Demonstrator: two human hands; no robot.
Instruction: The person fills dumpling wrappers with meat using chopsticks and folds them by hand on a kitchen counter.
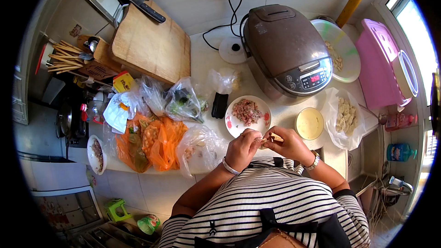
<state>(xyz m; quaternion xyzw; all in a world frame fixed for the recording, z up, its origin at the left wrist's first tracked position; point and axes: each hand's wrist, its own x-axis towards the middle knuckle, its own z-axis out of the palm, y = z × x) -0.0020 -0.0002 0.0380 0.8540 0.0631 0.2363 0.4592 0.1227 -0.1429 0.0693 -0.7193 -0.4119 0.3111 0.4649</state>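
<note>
My left hand (pixel 245 147) pinches a small piece of dough (pixel 263 143), which looks like a dumpling or wonton wrapper, partly covered by the fingers. My right hand (pixel 290 144) touches its other side at the fingertips and also holds a short wooden stick (pixel 276 137), perhaps the end of a chopstick. Just beyond the hands sits a white plate (pixel 237 129) with red flowers, bearing a mound of raw minced meat (pixel 246 111). To the right stands a round bowl (pixel 309 124) of pale yellowish content. Further right, a white plastic bag (pixel 332 137) holds several pale dumpling-like pieces (pixel 345 117).
A brown electric cooker (pixel 286 41) with a lit display stands behind the plate. Orange bags (pixel 165 144) and a clear bag (pixel 203 144) crowd the left. A cleaver (pixel 137 1) rests against an upright cutting board (pixel 151 41). The sink (pixel 367 155) is at right.
</note>
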